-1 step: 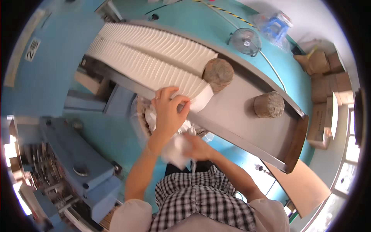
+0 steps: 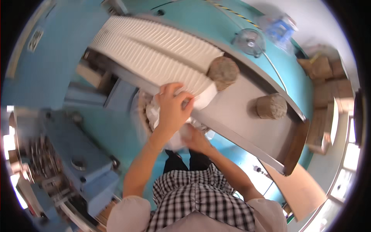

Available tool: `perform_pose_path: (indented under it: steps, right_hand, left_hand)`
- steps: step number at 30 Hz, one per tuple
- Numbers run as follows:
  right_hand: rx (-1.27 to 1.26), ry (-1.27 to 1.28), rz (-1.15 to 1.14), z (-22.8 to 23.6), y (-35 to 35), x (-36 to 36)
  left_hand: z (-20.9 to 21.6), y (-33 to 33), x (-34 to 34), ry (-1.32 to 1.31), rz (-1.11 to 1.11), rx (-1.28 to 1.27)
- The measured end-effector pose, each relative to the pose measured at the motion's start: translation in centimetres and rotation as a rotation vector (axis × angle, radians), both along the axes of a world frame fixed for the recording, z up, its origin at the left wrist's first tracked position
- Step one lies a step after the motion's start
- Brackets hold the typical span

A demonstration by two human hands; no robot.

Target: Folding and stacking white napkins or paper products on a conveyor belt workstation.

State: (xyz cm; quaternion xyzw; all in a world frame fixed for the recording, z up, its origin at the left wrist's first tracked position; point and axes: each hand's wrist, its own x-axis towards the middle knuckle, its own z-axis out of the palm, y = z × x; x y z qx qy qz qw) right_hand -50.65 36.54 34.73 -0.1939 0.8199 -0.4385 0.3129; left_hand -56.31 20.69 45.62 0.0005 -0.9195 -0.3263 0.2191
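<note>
Two long rows of thin white pleated pieces (image 2: 154, 58) stand packed in a grey metal tray (image 2: 247, 123). My left hand (image 2: 172, 108) reaches over the tray's near edge at the right end of the nearer row. Its fingers are bent, thumb and forefinger drawn together; whatever lies between them is hidden. Below it, my right hand (image 2: 196, 140) is smeared by motion beside a blurred white piece (image 2: 176, 142), which it appears to grip. Under my hands hangs a clear bag (image 2: 142, 116) with crumpled white material in it.
A round brownish block (image 2: 223, 73) stands against the rows' right end. Another block (image 2: 272, 106) sits farther right in the tray. Blue machines (image 2: 77, 162) are at the left; a fan (image 2: 250, 41) and cardboard boxes (image 2: 322, 92) are beyond the tray.
My right hand and the blurred white piece have moved up a little, closer to the tray. My left hand stays by the row's end. The whole view has shifted slightly.
</note>
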Motion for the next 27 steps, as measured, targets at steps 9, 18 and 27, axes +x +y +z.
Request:
perform_pose_path:
  steps: [9,18,27]
  right_hand:
    - [0.260,1.240,-0.379,12.6,10.3,-5.9]
    - [0.778,0.806,-0.415,11.4,15.1,-10.9]
    - [-0.304,1.085,-0.088,8.5,-8.6,4.7]
  left_hand:
    - [-2.8,2.1,1.9,0.201,0.179,0.030]
    - [-3.0,3.9,2.3,0.152,0.200,0.002]
    - [-11.8,1.0,13.8,0.250,0.457,0.898]
